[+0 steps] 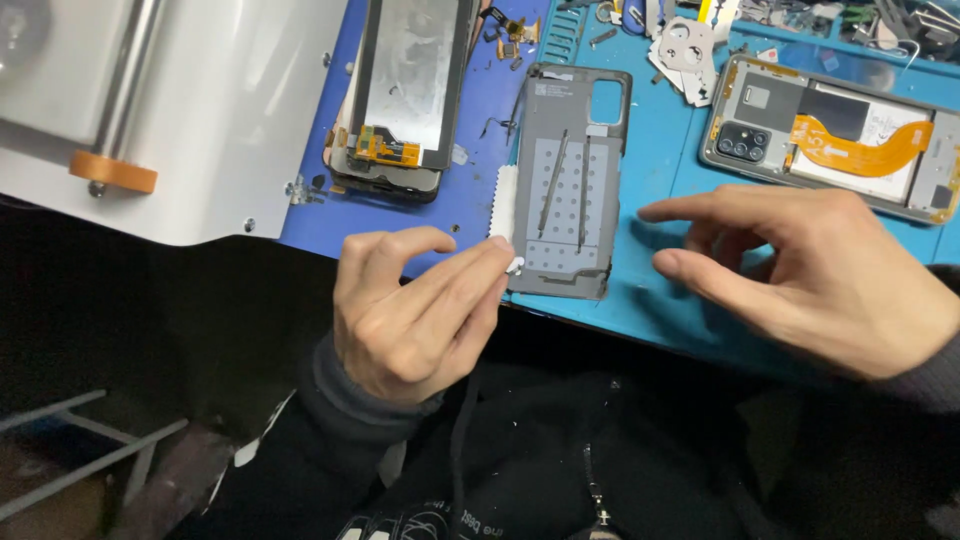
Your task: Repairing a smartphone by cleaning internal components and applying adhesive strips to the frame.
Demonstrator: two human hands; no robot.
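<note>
Bare hands, dark sleeves

Left hand [415, 315] and right hand [820, 275] emerge from grey ribbed cuffs; black hooded top with drawstring at lower centre.

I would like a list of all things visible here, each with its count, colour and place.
phone back cover: 1, grey, inner side up, centre of the mat
white scrap: 1, white, at the left hand's fingertips, by the cover's lower left corner
opened phone: 1, grey with orange flex cable, upper right
screen assembly: 1, dark with silvery back, top centre
work mat: 1, blue, under the parts
white machine: 1, white with an orange knob, upper left
small parts and tools: several, mixed colours, top edge
left hand: 1, pinching the white scrap
right hand: 1, fingers spread over the mat, holding nothing
</note>
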